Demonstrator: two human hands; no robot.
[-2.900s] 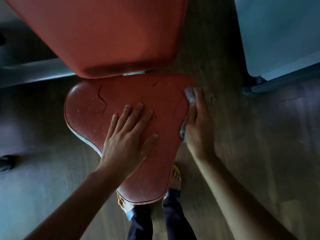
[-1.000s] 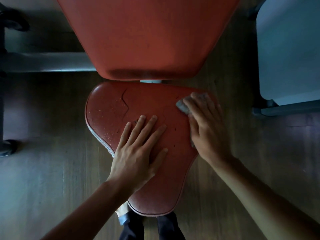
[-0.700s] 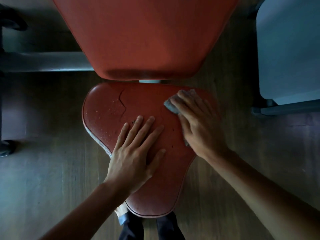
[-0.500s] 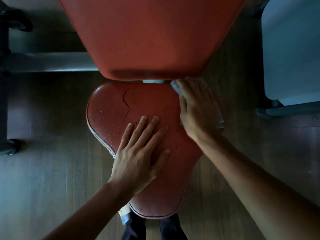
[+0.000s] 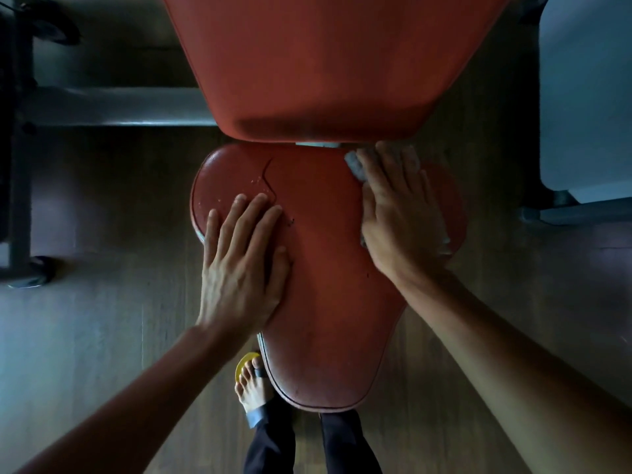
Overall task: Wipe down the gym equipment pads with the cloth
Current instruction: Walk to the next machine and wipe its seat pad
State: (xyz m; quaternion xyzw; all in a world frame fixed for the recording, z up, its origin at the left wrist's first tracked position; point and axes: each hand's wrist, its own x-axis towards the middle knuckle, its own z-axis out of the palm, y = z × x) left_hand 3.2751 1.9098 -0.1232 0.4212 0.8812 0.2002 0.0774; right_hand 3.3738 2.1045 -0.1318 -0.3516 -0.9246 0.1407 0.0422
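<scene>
- The right hand (image 5: 400, 217) now lies flat on the far right corner of the red seat pad (image 5: 325, 268), just short of the back pad (image 5: 325, 63). Under a second ago it reached toward the middle of the seat, so the stroke has run back out to the right.
- Its fingers are straight and close together. They press the cloth (image 5: 354, 164) down rather than pinching it. The grey cloth sits under the palm and shows past the fingertips on the left and at the little-finger side.
- The left hand (image 5: 242, 265) has slid left. It lies flat with fingers slightly spread and holds nothing. The fingertips now reach the near end of the crack (image 5: 266, 172), and the little finger is at the seat's left edge. It seems to be steadying the seat.
- The far right part has probably had several passes.
- Pale specks (image 5: 222, 200) remain on the left lobe around the crack. That area looks unwiped, and the left hand now covers part of it.
- The near tip of the seat and the back pad give no sign either way, so I judge the wiping well short of done.
</scene>
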